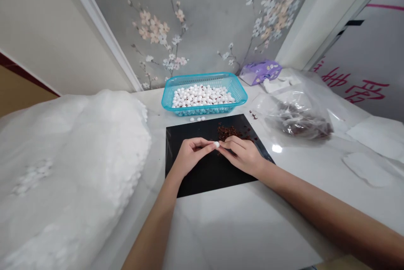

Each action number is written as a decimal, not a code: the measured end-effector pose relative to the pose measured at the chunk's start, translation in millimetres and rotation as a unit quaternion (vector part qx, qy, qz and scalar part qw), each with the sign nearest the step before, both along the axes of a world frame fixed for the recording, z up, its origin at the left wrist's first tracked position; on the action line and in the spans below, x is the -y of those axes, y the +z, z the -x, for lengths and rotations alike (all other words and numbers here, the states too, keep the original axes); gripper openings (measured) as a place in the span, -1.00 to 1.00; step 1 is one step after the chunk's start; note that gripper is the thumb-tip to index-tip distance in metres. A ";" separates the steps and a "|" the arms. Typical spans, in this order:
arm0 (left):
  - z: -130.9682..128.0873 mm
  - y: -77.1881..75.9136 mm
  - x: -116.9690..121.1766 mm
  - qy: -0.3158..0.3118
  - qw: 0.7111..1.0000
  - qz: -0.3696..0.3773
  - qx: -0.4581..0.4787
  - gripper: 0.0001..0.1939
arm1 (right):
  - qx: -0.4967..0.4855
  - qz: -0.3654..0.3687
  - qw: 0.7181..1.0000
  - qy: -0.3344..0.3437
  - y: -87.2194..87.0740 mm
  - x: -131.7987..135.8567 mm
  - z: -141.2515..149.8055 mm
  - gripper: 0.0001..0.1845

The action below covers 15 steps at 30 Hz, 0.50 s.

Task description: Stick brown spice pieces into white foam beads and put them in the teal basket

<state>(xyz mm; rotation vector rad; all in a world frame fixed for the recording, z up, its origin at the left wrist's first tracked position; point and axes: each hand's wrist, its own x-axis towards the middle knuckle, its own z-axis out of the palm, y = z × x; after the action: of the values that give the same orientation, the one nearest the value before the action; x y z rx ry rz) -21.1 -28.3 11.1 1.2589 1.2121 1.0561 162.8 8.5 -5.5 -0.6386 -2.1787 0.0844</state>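
My left hand [190, 155] and my right hand [241, 154] meet over a black mat [217, 173] on the white table. Between their fingertips sits a small white ball [216, 144], pinched by the left thumb and finger while the right fingertips touch it. A little heap of dark red bits [227, 132] lies on the mat just beyond the hands. Behind the mat stands a turquoise basket [237, 86] filled with many white balls [202, 95]. A few loose white balls [197, 118] rest between basket and mat.
A large clear bag of white pieces [69, 160] fills the left side. To the right lies a clear plastic bag with dark red material [299, 122]. A purple tissue box [260, 71] stands at the back, white pads [366, 169] at the right.
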 end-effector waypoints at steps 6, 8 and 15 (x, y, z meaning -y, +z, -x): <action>-0.7 0.4 -1.1 0.005 1.000 0.000 0.005 -0.73 | -0.007 0.022 1.000 -0.017 2.7 -0.8 2.3 -0.93; -1.4 1.6 -1.7 0.014 1.000 0.001 0.003 -0.72 | -0.017 0.054 0.998 -0.035 4.4 -0.9 3.8 -0.86; -3.7 3.4 -2.4 -0.007 1.000 0.002 -0.022 -0.74 | -0.010 0.106 0.994 -0.028 7.1 0.9 4.9 -0.83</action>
<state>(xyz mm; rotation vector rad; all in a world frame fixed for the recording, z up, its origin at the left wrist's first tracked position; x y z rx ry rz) -17.4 -25.9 14.5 1.2921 1.2374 1.0201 157.9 7.6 1.6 -0.8138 -2.1475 0.2948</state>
